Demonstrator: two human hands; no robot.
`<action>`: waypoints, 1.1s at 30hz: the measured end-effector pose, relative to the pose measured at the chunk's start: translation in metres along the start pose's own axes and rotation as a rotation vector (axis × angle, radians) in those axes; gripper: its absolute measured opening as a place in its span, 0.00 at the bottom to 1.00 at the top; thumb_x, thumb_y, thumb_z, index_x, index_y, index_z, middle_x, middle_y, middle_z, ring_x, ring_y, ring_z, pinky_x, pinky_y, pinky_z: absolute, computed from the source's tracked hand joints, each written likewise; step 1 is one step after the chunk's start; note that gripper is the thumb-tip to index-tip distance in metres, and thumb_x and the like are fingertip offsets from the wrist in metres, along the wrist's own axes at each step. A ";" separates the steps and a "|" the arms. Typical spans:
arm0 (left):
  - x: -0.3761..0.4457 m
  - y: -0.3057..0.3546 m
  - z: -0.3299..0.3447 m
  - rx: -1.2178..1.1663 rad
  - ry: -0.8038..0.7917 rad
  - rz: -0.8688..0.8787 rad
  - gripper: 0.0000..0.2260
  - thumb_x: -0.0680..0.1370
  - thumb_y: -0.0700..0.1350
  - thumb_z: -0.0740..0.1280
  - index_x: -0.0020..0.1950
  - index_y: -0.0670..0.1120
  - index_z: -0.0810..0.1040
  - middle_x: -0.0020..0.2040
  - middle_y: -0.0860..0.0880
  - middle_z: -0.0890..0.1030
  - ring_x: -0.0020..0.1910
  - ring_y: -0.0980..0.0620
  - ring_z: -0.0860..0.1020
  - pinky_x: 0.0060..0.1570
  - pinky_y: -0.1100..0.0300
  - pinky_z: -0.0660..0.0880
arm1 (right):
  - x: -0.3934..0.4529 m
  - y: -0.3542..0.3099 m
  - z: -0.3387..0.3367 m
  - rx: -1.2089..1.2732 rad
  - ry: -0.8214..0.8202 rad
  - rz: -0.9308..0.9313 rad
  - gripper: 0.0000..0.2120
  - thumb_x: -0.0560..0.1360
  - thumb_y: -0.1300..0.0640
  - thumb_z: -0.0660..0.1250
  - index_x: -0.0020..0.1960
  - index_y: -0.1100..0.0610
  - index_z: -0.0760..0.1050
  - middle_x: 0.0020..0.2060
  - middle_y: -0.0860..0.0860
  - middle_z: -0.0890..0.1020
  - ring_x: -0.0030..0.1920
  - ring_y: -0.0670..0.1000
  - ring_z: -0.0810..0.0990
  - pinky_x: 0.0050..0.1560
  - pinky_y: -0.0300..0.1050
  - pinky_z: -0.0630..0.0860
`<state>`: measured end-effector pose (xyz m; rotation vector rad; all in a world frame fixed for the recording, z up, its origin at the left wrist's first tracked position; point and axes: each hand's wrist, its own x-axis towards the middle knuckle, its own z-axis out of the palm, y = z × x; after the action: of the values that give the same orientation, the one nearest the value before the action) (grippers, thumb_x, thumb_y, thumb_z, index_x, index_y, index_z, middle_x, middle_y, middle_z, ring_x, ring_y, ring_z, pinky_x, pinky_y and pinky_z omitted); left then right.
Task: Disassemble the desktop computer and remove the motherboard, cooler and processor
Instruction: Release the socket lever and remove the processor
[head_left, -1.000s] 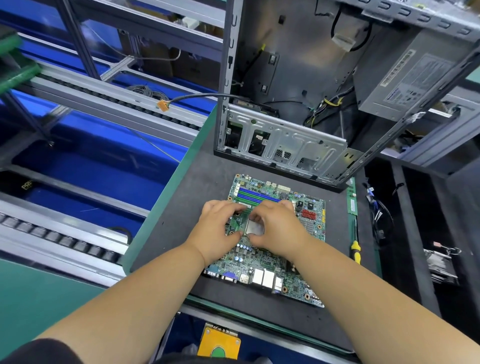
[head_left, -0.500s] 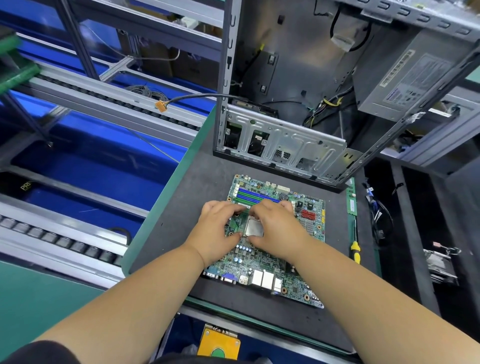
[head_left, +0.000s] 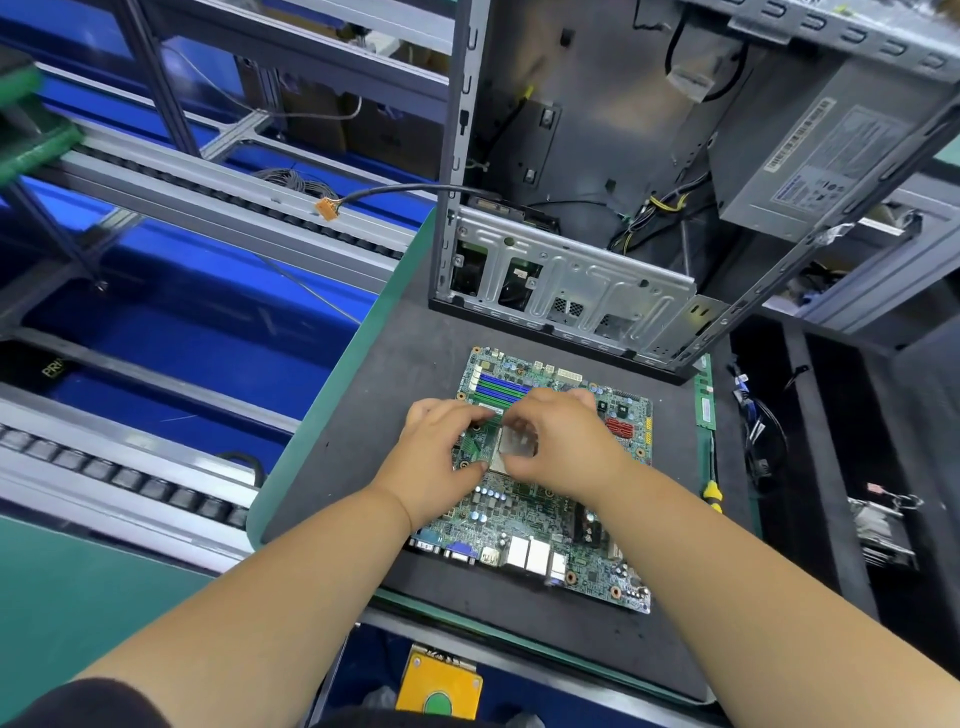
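Observation:
The green motherboard (head_left: 524, 525) lies flat on a black mat (head_left: 363, 415), its port row toward me. At its middle sits the silver processor (head_left: 511, 441), partly covered by my fingers. My right hand (head_left: 571, 447) pinches the processor between thumb and fingertips. To the left of the socket, my left hand (head_left: 436, 457) presses on the board with thumb and fingertips at the socket's edge. The open computer case (head_left: 571, 280) stands behind the board, with its grey power supply (head_left: 831, 156) and loose cables still inside.
A green memory stick (head_left: 705, 395) and a yellow-handled screwdriver (head_left: 712, 493) lie right of the board. A dark bin further right holds a finned metal part (head_left: 878, 525). A roller conveyor (head_left: 156, 171) runs on the left. An orange-tipped cable (head_left: 327, 208) hangs out of the case.
My right fingers have closed in tighter over the processor, which now looks slightly shifted and blurred. My left hand and the board have stayed in place.

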<state>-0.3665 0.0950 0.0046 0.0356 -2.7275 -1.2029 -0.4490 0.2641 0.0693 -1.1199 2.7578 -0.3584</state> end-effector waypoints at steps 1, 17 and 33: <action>0.000 0.000 0.000 0.001 -0.001 0.000 0.24 0.71 0.47 0.71 0.66 0.55 0.72 0.59 0.62 0.70 0.63 0.60 0.59 0.65 0.65 0.59 | 0.001 0.001 -0.005 0.051 0.022 0.021 0.11 0.69 0.47 0.70 0.50 0.47 0.79 0.42 0.42 0.77 0.45 0.44 0.75 0.62 0.50 0.63; 0.020 0.064 0.001 0.038 0.044 -0.044 0.16 0.75 0.48 0.69 0.61 0.61 0.74 0.56 0.63 0.73 0.63 0.58 0.61 0.61 0.59 0.55 | -0.047 0.077 -0.054 1.250 0.406 0.470 0.09 0.76 0.66 0.68 0.55 0.60 0.77 0.43 0.52 0.82 0.45 0.48 0.80 0.52 0.41 0.74; 0.076 0.219 0.099 -0.809 -0.297 -0.624 0.11 0.82 0.44 0.61 0.62 0.41 0.71 0.46 0.42 0.80 0.39 0.50 0.80 0.40 0.61 0.81 | -0.123 0.163 -0.062 1.376 0.359 0.445 0.17 0.73 0.77 0.65 0.59 0.63 0.73 0.52 0.57 0.81 0.51 0.49 0.82 0.52 0.37 0.77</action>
<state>-0.4478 0.3089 0.1107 0.6870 -2.2665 -2.5686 -0.4835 0.4740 0.0902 -0.0682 1.9626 -2.0231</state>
